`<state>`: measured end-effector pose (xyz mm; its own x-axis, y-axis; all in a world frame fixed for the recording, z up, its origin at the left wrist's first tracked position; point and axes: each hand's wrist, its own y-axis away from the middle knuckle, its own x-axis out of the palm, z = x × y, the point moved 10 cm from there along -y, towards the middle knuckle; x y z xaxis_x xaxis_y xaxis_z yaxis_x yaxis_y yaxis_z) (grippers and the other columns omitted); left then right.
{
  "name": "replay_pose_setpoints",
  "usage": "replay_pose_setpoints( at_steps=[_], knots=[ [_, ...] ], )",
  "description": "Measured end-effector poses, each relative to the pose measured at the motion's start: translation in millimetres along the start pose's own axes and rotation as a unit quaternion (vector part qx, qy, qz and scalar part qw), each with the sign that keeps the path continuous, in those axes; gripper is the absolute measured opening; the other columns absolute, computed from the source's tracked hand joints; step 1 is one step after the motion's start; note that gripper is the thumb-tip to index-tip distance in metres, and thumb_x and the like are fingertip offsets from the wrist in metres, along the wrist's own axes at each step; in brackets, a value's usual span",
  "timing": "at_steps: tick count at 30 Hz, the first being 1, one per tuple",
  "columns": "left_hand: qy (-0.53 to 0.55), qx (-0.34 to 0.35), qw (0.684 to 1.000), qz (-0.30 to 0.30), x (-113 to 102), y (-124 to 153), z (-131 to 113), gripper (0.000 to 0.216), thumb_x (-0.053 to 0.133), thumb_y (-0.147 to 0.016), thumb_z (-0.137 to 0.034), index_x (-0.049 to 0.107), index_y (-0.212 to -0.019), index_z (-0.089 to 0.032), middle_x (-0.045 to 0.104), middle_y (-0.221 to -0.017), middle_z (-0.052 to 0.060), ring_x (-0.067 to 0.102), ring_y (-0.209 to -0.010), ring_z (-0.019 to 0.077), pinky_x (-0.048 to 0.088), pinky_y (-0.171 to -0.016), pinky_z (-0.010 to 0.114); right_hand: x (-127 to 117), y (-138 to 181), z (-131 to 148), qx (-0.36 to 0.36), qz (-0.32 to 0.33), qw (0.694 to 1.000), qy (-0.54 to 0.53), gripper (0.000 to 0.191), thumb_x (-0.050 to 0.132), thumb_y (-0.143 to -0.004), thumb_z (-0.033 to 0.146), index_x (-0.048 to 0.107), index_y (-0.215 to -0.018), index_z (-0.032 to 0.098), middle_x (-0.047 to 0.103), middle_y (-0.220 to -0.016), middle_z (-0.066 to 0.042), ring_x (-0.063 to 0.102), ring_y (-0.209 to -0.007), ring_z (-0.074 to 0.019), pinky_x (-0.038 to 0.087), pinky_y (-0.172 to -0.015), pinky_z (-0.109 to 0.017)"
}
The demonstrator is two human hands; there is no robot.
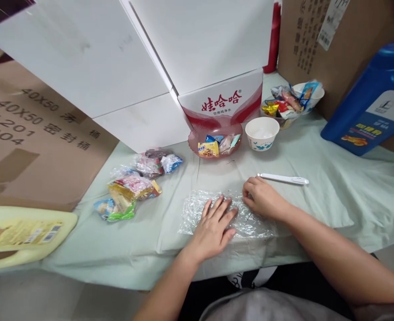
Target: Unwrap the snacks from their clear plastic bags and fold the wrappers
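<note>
A crinkled clear plastic sheet [197, 207] lies flat on the pale green tablecloth [333, 187] in front of me. My left hand [213, 227] rests on it palm down, fingers spread flat. My right hand [262, 196] is at the sheet's far right edge, fingers curled and pinching the plastic. A white pen-like tool [284, 179] lies just beyond my right hand. Farther back stand a pink bowl [197, 138] holding snack packets and a white paper bowl [262, 133].
Loose snack packets [133, 187] lie in piles at the left. White boxes [150, 67] lean at the back. A second bowl of snacks [292, 101] and a blue jug [371, 102] are at the right, a yellow bottle [19, 236] at the far left.
</note>
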<state>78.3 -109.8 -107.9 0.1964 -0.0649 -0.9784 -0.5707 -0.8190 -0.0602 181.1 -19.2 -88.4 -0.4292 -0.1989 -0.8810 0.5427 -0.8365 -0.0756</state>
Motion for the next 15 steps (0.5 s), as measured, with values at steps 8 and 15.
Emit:
replay_pose_setpoints(
  at_steps=[8,15],
  knots=[
    [-0.006,-0.018,1.0,0.004,3,1,2,0.052,0.05,-0.094,-0.035,0.041,-0.144,-0.025,0.034,-0.156,0.01,0.021,-0.147,0.032,0.021,-0.116,0.06,-36,2,-65,0.122,-0.125,0.97,-0.17,0.006,0.054,-0.078,0.017,0.058,-0.079,0.021,0.066,-0.077,-0.001,0.058,-0.065,-0.0153,0.044,-0.064,-0.027],
    [-0.027,-0.068,0.994,-0.082,-14,7,11,0.045,0.049,-0.095,-0.036,0.046,-0.137,-0.02,0.042,-0.148,0.015,0.029,-0.143,0.0341,0.022,-0.114,0.062,-61,19,-18,-0.051,-0.135,0.981,-0.132,0.015,0.057,-0.088,0.032,0.064,-0.094,0.021,0.066,-0.092,-0.007,0.06,-0.079,-0.0186,0.049,-0.075,-0.032]
  ],
)
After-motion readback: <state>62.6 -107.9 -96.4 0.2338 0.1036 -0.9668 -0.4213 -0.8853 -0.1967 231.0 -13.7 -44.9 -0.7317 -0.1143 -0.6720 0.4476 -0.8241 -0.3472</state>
